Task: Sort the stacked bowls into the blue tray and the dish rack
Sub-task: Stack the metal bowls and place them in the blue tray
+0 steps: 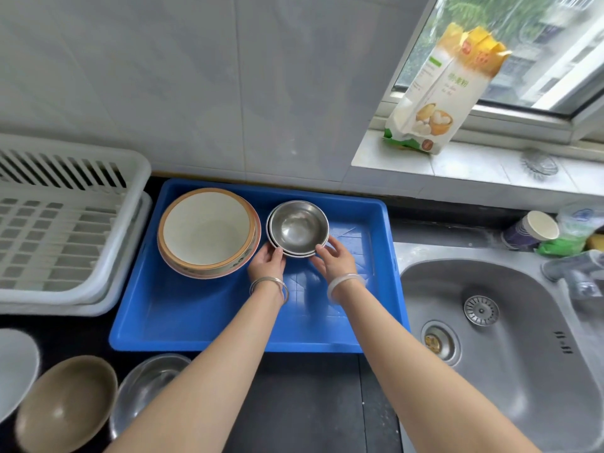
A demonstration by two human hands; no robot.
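Observation:
A blue tray (183, 325) lies on the dark counter. At its back left sits a stack of large cream bowls (207, 232) with orange and pink rims. Beside it stands a small stack of steel bowls (298, 227). My left hand (266, 264) grips the near left rim of the steel stack, and my right hand (335, 259) grips its near right rim. The white dish rack (65, 223) stands to the left of the tray with nothing in it.
At the near left of the counter sit a brown bowl (67, 403), a steel bowl (147, 384) and part of a white dish (14, 367). A steel sink (510, 348) lies to the right. A flour bag (444, 89) stands on the windowsill, paper cups (531, 230) behind the sink.

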